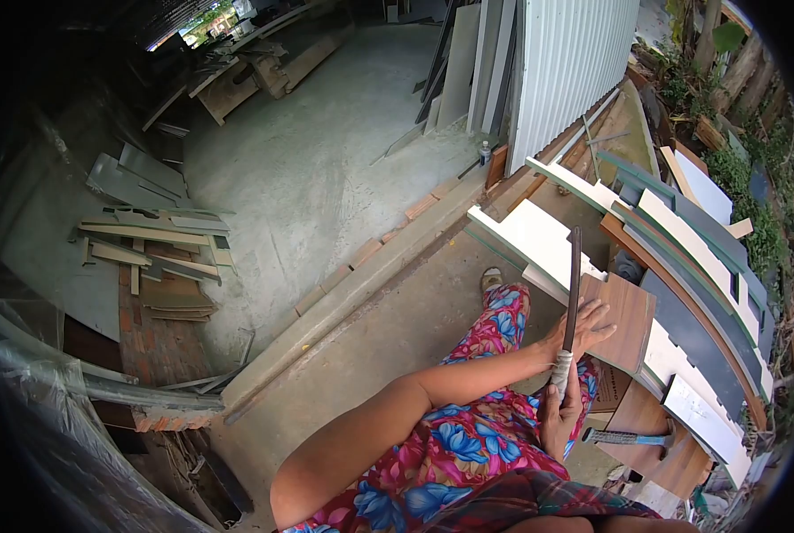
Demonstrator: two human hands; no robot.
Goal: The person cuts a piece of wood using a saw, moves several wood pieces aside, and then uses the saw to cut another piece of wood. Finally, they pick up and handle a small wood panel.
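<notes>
My right hand [558, 417] is closed around the pale wrapped handle of a dark, narrow metal bar [574, 284], which points away from me. Whether the bar is a blade seen edge-on I cannot tell. Just beyond it, my left hand [585, 327] lies with fingers stretched out on a brown wood-grain board [623, 311]. That board rests across white cut panels [539, 233]. To the right of my right hand, a hammer [628, 438] with a dark grip lies on another wood-grain board [650, 413].
Stacked curved strips and panels [699, 275] fill the right side. A corrugated metal sheet [570, 80] stands ahead. A low concrete ledge [361, 280] runs diagonally to my left. Cut board pieces [161, 235] are piled beyond it, and a bottle [485, 153] stands near the ledge.
</notes>
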